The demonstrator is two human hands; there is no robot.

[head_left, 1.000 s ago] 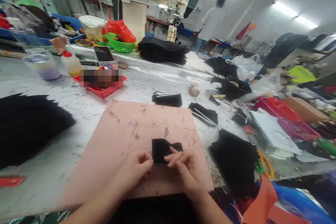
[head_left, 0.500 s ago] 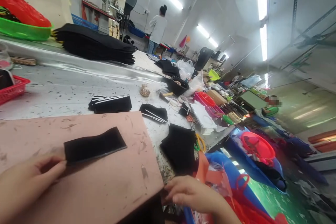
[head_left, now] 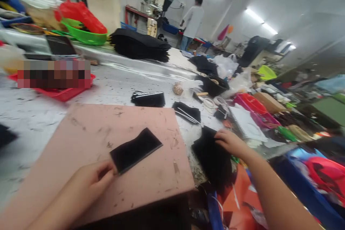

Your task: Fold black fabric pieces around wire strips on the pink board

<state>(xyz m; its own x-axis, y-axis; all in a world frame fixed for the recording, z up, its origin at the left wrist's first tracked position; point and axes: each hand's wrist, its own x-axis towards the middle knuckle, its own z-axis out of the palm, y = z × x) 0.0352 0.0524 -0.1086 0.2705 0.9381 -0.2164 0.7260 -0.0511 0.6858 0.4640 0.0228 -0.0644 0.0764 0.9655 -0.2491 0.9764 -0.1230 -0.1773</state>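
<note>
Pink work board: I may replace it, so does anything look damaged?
Yes: the flat pink board has dark marks scattered across it, several near its right edge, breaking up its plain surface. Their depth is unclear.

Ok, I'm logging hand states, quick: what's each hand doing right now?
Left hand: closed, pinching the left end of the black strip.
Right hand: at the black stack; whether it grips a piece cannot be told.

9 o'clock: red tray [head_left: 66,95] on the table [head_left: 115,88]. 10 o'clock: green basin [head_left: 88,37] holding a red plastic bag [head_left: 83,16]. 1 o'clock: standing person [head_left: 193,19] in white top and blue jeans. 2 o'clock: fluorescent ceiling tubes [head_left: 254,15]. 3 o'clock: spiral notebook [head_left: 245,120] beside a magenta basket [head_left: 267,119]. 4 o'clock: pinkish-red basin [head_left: 318,164].
</note>
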